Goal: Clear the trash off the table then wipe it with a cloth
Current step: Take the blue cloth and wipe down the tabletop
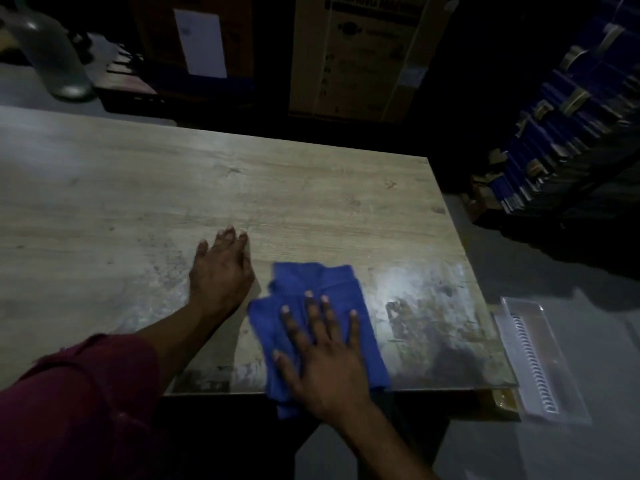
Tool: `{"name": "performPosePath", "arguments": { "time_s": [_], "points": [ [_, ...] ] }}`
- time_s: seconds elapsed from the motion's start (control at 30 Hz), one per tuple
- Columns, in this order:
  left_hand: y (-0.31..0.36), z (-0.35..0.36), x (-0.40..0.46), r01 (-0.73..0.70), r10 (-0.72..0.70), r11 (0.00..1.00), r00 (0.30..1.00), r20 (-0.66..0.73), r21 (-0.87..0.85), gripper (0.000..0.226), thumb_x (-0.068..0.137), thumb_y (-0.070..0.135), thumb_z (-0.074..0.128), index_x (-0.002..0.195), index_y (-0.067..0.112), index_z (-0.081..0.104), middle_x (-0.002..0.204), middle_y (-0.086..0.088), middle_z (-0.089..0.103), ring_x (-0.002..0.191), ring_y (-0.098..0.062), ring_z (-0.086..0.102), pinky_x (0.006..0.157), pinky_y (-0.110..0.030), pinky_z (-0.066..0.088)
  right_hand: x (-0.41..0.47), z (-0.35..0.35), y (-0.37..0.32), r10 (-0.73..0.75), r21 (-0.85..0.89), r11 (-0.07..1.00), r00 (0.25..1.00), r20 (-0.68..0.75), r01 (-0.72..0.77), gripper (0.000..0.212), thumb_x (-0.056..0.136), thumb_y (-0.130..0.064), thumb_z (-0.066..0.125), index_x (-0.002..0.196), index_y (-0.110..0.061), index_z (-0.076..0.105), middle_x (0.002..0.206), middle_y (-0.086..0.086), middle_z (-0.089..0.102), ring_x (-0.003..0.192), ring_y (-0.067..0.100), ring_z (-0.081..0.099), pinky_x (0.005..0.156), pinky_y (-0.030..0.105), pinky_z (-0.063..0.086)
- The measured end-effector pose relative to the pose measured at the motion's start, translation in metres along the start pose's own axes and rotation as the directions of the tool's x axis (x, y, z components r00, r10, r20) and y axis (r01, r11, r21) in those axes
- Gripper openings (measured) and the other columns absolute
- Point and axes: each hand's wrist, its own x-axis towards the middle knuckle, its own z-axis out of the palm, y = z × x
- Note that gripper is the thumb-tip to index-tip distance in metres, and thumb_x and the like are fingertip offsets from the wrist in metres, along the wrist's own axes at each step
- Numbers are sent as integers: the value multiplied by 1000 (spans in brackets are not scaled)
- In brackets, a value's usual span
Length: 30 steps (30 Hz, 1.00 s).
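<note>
A blue cloth (311,289) lies crumpled on the wooden table (242,188) near its front edge, one corner hanging over the edge. My right hand (322,355) presses flat on the cloth with fingers spread and straight. To its left, my left hand (221,271) rests flat on the bare tabletop, fingers together and pointing away from me. It does not touch the cloth. The wood near the front right corner shows pale smears and dark stains (415,317). No trash is visible on the tabletop.
A clear plastic tray with a white ribbed part (533,358) lies on the floor by the table's right front corner. A large cardboard box (363,57) stands behind the table. Stacked blue boxes (571,133) fill the right. A pale bottle-like object (59,57) sits far left.
</note>
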Motion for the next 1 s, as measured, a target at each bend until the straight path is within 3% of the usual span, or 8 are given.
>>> {"name": "performPosePath", "arguments": {
  "time_s": [0.07, 0.13, 0.33, 0.43, 0.5, 0.67, 0.87, 1.0],
  "points": [
    [-19, -10, 3, -87, 87, 996, 995, -44, 1, 56, 91, 34, 35, 130, 9, 67, 138, -16, 62, 122, -32, 64, 105, -47, 48, 13, -6, 13, -228, -25, 973, 973, 38, 229, 68, 98, -73, 23, 159, -45, 9, 171, -3, 1, 158, 23, 1, 120, 66, 7],
    [-38, -20, 6, -144, 143, 990, 989, -44, -8, 53, 90, 35, 38, 129, 19, 69, 137, -4, 65, 117, -25, 68, 98, -39, 53, 35, -8, 38, -300, -93, 949, 953, 28, 302, 69, 96, -75, 23, 158, -46, 15, 170, -5, 5, 157, 21, 7, 120, 66, 12],
    [-52, -10, 7, -164, 166, 986, 980, -113, 26, 49, 92, 31, 43, 133, 18, 66, 139, -4, 63, 123, -21, 63, 105, -34, 46, 113, -16, 58, 107, -76, 992, 992, 64, -102, 71, 94, -77, 14, 157, -49, -5, 170, -9, -11, 157, 20, -10, 121, 64, -5],
    [-62, -3, 10, 29, -16, 996, 988, -154, 79, 51, 97, 30, 42, 140, 7, 58, 147, -15, 54, 135, -28, 54, 114, -45, 35, 76, -17, 41, -205, -108, 971, 975, 92, 214, 70, 98, -72, 23, 160, -43, 8, 171, -1, -1, 158, 25, 1, 119, 68, 12],
    [-59, -1, 12, 58, -42, 992, 989, -142, 109, 51, 99, 31, 41, 141, 5, 56, 149, -20, 51, 137, -32, 50, 115, -49, 32, 37, -23, 29, -466, -108, 869, 872, 152, 483, 70, 100, -69, 31, 160, -40, 12, 171, 2, 4, 158, 27, 3, 119, 69, 14],
    [-52, -7, 12, 41, -29, 990, 995, -94, 132, 49, 99, 29, 43, 141, 7, 55, 152, -21, 47, 140, -31, 47, 116, -51, 31, 82, -39, 43, -633, -64, 740, 725, 272, 670, 71, 98, -72, 33, 160, -41, 14, 171, 0, 3, 158, 23, 0, 121, 65, 8],
    [-51, -7, 14, 55, -43, 991, 993, -107, 118, 49, 98, 28, 47, 142, 8, 55, 154, -19, 44, 144, -30, 43, 115, -52, 32, 246, -34, 76, -275, -193, 932, 945, 176, 307, 69, 97, -74, 19, 158, -47, 4, 171, -4, 4, 158, 23, 6, 122, 61, 4],
    [-52, -9, 14, 61, -51, 994, 993, -106, 91, 49, 99, 28, 48, 143, 9, 54, 157, -18, 42, 146, -29, 40, 117, -53, 30, 263, -32, 53, -54, -105, 992, 989, 136, 68, 70, 97, -72, 21, 158, -46, -2, 170, -6, -9, 157, 20, -8, 122, 62, -4]
  ]
}}
